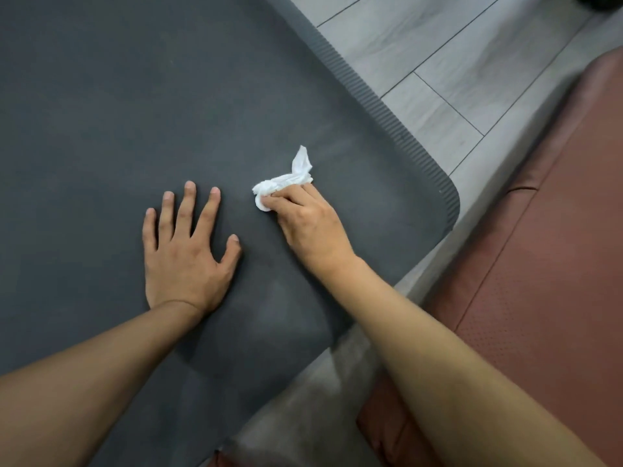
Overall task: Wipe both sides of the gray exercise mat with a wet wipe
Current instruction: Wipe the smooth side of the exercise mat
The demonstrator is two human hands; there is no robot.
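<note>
there is one view only, from a wide-angle camera worn on the person's head. it looks forward and steeply down, close over the gray exercise mat (pixel 135 112), which fills the left and middle of the frame. both forearms enter from the bottom edge, the left hand (pixel 183 252) and right hand (pixel 308 224) near the centre. the lens bends straight lines: the mat's edge and the floor planks (pixel 438 62) at upper right curve.
</note>
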